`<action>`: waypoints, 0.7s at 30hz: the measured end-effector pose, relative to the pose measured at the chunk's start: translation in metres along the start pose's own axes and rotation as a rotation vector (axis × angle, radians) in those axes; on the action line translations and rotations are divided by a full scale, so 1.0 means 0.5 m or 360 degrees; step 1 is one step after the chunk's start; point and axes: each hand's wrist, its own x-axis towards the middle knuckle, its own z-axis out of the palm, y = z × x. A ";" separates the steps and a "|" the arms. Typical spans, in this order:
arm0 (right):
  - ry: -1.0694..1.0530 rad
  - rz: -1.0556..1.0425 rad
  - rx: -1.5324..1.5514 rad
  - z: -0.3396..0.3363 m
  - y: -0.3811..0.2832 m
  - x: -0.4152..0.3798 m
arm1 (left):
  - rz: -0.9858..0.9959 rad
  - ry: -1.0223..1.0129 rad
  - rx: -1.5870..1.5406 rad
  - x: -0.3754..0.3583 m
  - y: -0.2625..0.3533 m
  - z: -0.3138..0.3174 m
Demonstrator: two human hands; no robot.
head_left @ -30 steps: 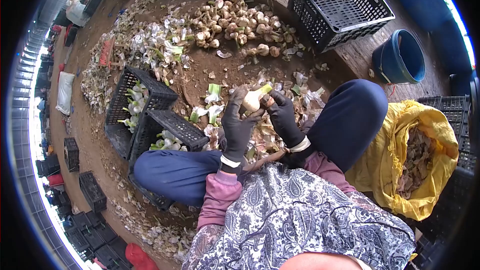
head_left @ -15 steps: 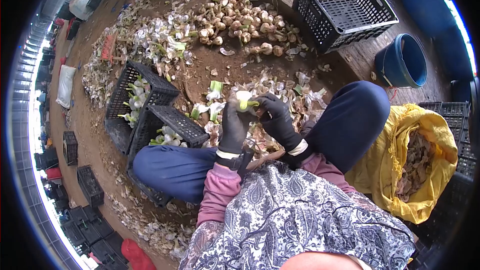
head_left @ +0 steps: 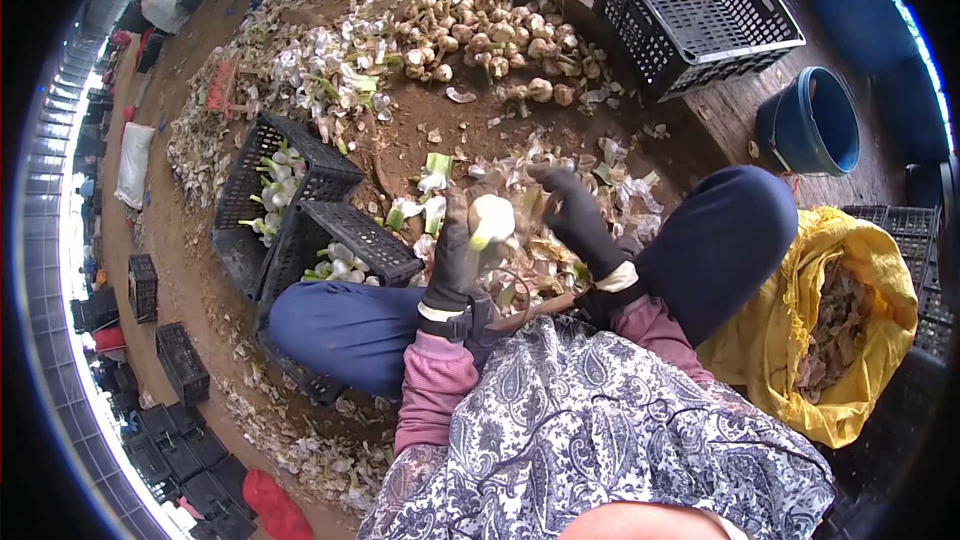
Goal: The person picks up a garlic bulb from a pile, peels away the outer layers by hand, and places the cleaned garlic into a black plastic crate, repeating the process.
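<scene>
A white garlic bulb (head_left: pixel 494 217) with a short green stem pointing down is held in my left hand (head_left: pixel 452 252), which wears a dark glove. The bulb is slightly blurred. Just to its right is my right hand (head_left: pixel 582 222), also gloved, apart from the bulb; its fingertips are blurred but look spread from the thumb. Cut green-and-white stem pieces (head_left: pixel 436 172) lie beyond my left hand. Loose garlic skins (head_left: pixel 530 275) cover the ground beneath both hands. To the left, tilted black crates (head_left: pixel 335 172) contain peeled garlic bulbs (head_left: pixel 282 185).
A heap of unpeeled garlic (head_left: pixel 500 30) lies ahead, beside a pile of skins (head_left: pixel 335 60). On the wooden boards at right stand a black crate (head_left: pixel 690 65) and a blue bucket (head_left: pixel 778 130). A yellow sack (head_left: pixel 755 350) of dry skins is by my right knee.
My right hand has moved off the garlic bulb, up and to the right. The bulb has turned in my left hand, its stem now pointing down instead of right.
</scene>
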 end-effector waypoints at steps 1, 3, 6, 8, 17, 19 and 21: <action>-0.0190 -0.0310 -0.0415 0.008 -0.028 -0.008 | -0.0124 0.0060 0.0094 -0.004 0.016 -0.030; -0.0521 -0.0269 0.0057 0.004 -0.040 -0.005 | 0.0087 0.0327 0.0635 -0.005 0.005 -0.042; -0.0600 -0.0233 0.0444 -0.005 -0.084 0.006 | 0.0509 0.0388 0.1257 0.021 -0.029 -0.043; -0.0517 -0.0043 0.0656 0.018 -0.044 -0.011 | 0.0606 0.0366 0.1279 0.028 -0.062 -0.049; 0.0003 -0.0433 -0.0076 0.029 -0.099 -0.004 | 0.0696 0.0661 0.2228 0.009 0.023 0.080; 0.0045 -0.0571 -0.0277 0.025 -0.099 0.000 | 0.0743 0.0651 0.2379 0.015 0.014 0.069; 0.0051 -0.0501 -0.0249 0.023 -0.099 -0.008 | 0.0727 0.0684 0.2587 0.018 0.007 0.075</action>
